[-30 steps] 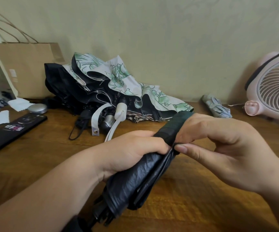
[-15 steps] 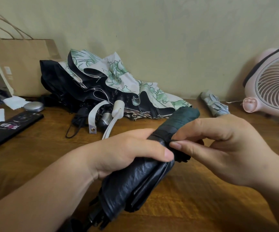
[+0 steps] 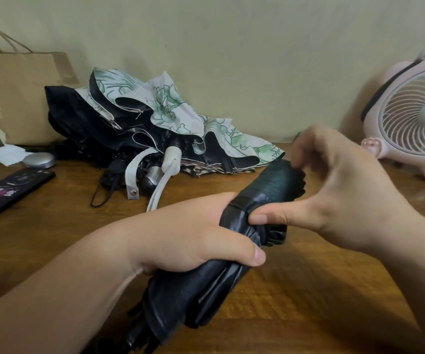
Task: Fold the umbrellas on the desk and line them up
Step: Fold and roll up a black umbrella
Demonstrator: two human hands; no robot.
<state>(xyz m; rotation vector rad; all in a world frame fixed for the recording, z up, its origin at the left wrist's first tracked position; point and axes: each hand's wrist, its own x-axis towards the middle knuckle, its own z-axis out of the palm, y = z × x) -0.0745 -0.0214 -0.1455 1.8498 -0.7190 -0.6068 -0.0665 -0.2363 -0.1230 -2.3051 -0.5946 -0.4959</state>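
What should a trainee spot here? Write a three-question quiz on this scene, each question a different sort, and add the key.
1. True or false: the left hand grips the dark umbrella round its middle.
2. Pick one. What stands at the right end of the desk? A: a pink fan. B: a kettle. C: a lamp.
3. Fill the gap: the ___ of the right hand presses on the dark umbrella just beside the left hand.

Key: 1 true; 2 A; 3 thumb.
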